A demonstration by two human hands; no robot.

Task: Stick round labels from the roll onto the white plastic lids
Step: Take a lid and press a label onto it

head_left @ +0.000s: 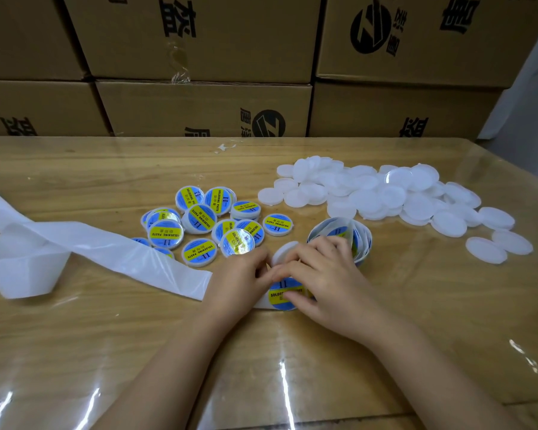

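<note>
Both hands meet at table [416, 305] centre, near edge. Right hand [320, 274] is over the label [282, 293] – blue/yellow round one, still on the strip [75, 243] end. Thumb [295, 295] lies across the label's lower half, index tip sits at its upper edge, so the label is pinched between the two; the other fingers are curled close together above it.

Left hand [239, 274] is just left of the label, fingers curled inward, tips hidden against the right hand – can't tell what they grip.

One blank lid [284, 251] stands tilted on edge between the two hands, just above the label, touching the fingers of both. Can't tell which hand carries it.

Roll [353, 240] stands on edge right behind the right knuckles, touching them or nearly so.

Blank lids [385, 197] are heaped far right, a few strays near the right edge. Labelled lids [205, 225] are clustered left of centre, beyond the left hand. The strip trails off left in loose folds, over two of them.

Boxes [199, 110] are stacked behind the table
</note>
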